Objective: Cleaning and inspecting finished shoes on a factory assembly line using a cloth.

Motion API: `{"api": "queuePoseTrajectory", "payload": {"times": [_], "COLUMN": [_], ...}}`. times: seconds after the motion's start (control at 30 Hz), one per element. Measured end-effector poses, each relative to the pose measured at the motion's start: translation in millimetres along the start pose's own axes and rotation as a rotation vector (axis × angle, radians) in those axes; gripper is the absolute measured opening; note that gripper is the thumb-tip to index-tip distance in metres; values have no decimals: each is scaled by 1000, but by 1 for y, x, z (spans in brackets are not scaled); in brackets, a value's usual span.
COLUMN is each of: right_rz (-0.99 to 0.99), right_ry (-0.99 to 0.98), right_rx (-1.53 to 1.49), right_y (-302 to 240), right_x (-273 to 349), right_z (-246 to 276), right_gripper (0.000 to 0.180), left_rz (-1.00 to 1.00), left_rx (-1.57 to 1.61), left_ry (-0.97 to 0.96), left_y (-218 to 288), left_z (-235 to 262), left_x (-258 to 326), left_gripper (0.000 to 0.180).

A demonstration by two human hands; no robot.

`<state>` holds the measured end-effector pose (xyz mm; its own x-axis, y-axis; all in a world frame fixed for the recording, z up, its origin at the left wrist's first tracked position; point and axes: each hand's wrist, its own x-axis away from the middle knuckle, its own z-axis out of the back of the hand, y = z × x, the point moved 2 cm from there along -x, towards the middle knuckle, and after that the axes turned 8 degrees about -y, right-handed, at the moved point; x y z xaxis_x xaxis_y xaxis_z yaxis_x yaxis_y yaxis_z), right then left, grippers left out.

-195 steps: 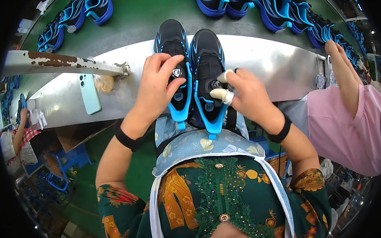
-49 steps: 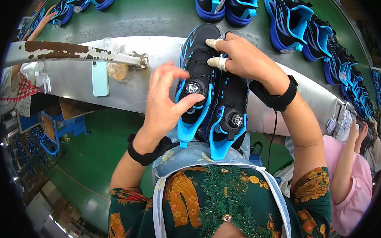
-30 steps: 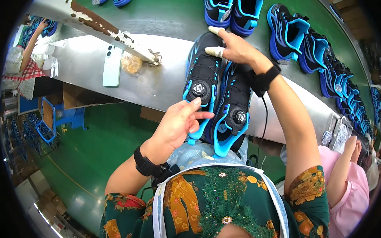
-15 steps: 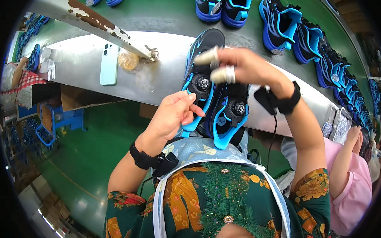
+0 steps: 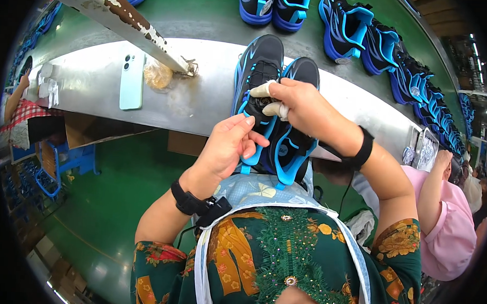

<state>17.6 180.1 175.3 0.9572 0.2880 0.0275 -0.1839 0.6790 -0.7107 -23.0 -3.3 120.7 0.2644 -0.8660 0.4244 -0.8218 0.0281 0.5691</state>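
A pair of black and blue sneakers stands upright side by side on the metal bench edge, toes away from me: the left sneaker (image 5: pixel 265 64) and the right sneaker (image 5: pixel 304 73). My right hand (image 5: pixel 314 114), with pale covers on its thumb and a finger, grips the round lacing dial (image 5: pixel 262 100) on the left sneaker's tongue. The covered fingertips partly hide the dial. My left hand (image 5: pixel 227 149) is closed at the left sneaker's collar, its curled fingers against the blue lining edge. The right sneaker's dial is hidden behind my right hand.
A light green phone (image 5: pixel 131 82) and a yellowish round lump (image 5: pixel 157 75) lie on the bench (image 5: pixel 96 77), near a peeling metal post (image 5: pixel 138 26). Rows of sneakers (image 5: pixel 344 29) stand on the green conveyor beyond. A person in pink (image 5: pixel 444 228) sits at my right.
My right hand has come down and left from above the shoes onto the left sneaker's dial. My left hand stays at the collar. The view has shifted slightly.
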Motion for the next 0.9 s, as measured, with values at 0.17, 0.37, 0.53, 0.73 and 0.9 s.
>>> {"api": "queuePoseTrajectory", "payload": {"times": [0.17,0.37,0.53,0.73,0.9], "right_rz": [-135,-238,-471,-560,-517], "right_ry": [131,16,36,-1,48], "right_rx": [320,-115,-18,-37,-135], "right_y": [-13,-3,12,12,16], "right_x": [2,8,68,109,115], "right_z": [-13,27,45,29,26], "right_gripper": [21,38,33,29,24], "left_rz": [-54,-135,-294,-290,-402], "left_rx": [-1,-20,-436,-539,-969], "left_ry": [12,17,182,80,142], "left_y": [-4,2,14,16,22], "left_z": [3,-6,-19,-29,-42], "left_x": [-1,14,51,60,57], "left_gripper": [26,27,30,30,26]}}
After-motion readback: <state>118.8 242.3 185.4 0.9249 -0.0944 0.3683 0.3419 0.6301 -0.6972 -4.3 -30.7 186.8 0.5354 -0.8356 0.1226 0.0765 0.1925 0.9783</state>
